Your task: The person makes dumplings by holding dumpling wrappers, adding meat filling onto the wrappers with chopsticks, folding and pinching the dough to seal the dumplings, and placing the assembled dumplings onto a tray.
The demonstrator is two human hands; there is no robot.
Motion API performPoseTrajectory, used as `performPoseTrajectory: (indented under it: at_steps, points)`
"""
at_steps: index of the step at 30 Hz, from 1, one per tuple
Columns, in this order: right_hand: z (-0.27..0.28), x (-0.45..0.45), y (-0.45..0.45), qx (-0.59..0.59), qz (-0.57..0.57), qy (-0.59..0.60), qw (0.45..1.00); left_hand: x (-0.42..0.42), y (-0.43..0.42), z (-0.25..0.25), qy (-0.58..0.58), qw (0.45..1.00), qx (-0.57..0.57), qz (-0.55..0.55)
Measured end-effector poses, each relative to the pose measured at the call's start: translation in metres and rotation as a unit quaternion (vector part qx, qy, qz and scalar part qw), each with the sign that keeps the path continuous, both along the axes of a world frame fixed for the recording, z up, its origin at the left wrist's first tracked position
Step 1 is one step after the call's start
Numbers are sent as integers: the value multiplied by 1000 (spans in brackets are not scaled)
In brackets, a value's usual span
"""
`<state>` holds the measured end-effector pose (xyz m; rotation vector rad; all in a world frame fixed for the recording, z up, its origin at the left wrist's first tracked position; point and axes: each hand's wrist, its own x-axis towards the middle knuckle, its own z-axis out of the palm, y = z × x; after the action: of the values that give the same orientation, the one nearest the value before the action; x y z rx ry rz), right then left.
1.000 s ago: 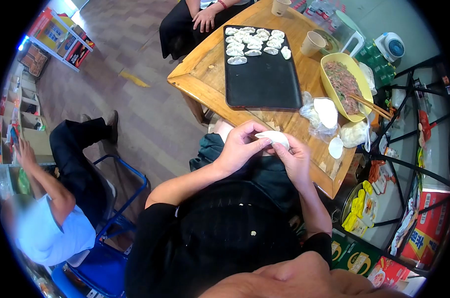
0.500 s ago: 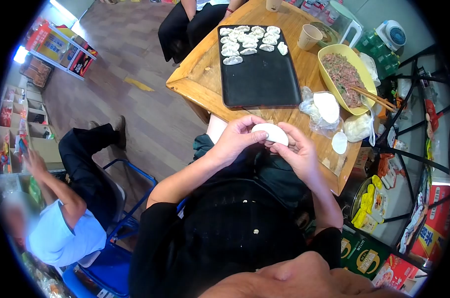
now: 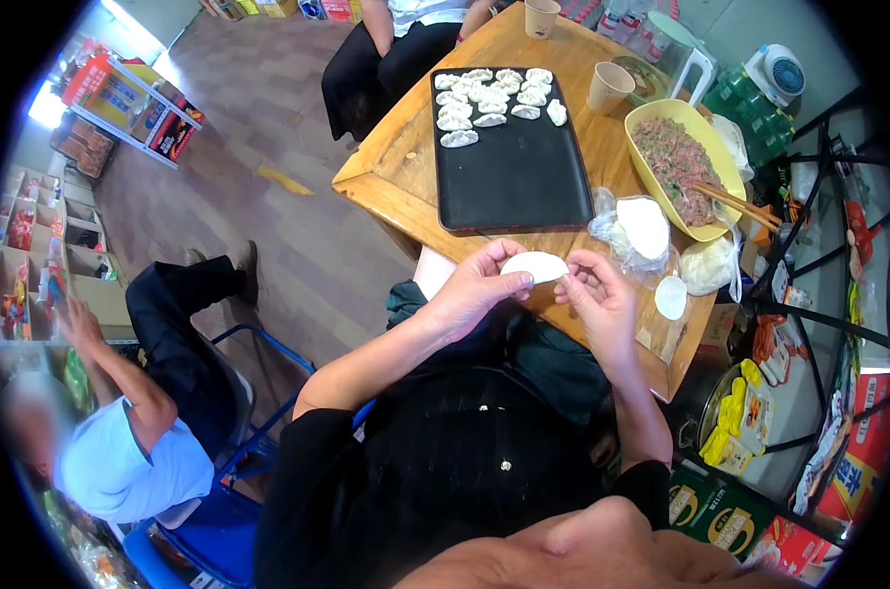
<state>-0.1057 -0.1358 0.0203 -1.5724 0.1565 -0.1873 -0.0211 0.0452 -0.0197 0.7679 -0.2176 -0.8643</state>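
Note:
A folded white dumpling [image 3: 537, 265] is held above my lap, just off the table's near edge. My left hand [image 3: 476, 287] grips its left end between thumb and fingers. At its right end, the fingertips of my right hand [image 3: 598, 292] pinch the edge. Beyond my hands lies a black tray [image 3: 512, 182] with several pleated dumplings [image 3: 485, 91] in its far part. To the right, a stack of round wrappers [image 3: 643, 229] rests on a plastic bag, and a single wrapper [image 3: 671, 297] lies nearer the table's edge. Chopsticks [image 3: 735, 202] rest in a yellow bowl of meat filling [image 3: 675, 162].
The wooden table [image 3: 396, 177] also holds two paper cups [image 3: 610, 86], a clear pitcher and a bag of dough [image 3: 710, 265]. One person [image 3: 406, 59] sits beyond the table; another [image 3: 136, 461] sits at the left. A black-framed rack stands at the right.
The dumpling has turned from edge-on to flat side showing. My right fingers have shifted to its right corner and are pinched closer together. The view has moved slightly.

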Motion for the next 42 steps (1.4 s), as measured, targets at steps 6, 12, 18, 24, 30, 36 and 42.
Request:
performPoseTrajectory:
  at_steps: [6, 12, 18, 24, 30, 36, 42]
  points:
    - [-9, 1, -1, 21, 0, -18, 1000, -1, -3, 3, -71, 995, 68, -2]
    - [-1, 0, 6, 3, 4, -1, 1000, 2, -1, 7, -77, 991, 103, -33]
    - [1, -8, 15, -115, 0, -65, 991, 2, -1, 8, -104, 988, 114, -24]
    - [14, -12, 25, -267, -7, -149, 952, -5, -4, 4, -204, 970, 128, 45]
    - [6, -10, 23, -340, -49, -194, 919, -6, 3, 21, -348, 921, 172, 33]
    - [3, -11, 26, -316, -62, -218, 921, -6, 6, 29, -379, 911, 161, 26]
    - [-6, -11, 27, -279, -32, -210, 936, -2, 14, 29, -342, 924, 167, 24]
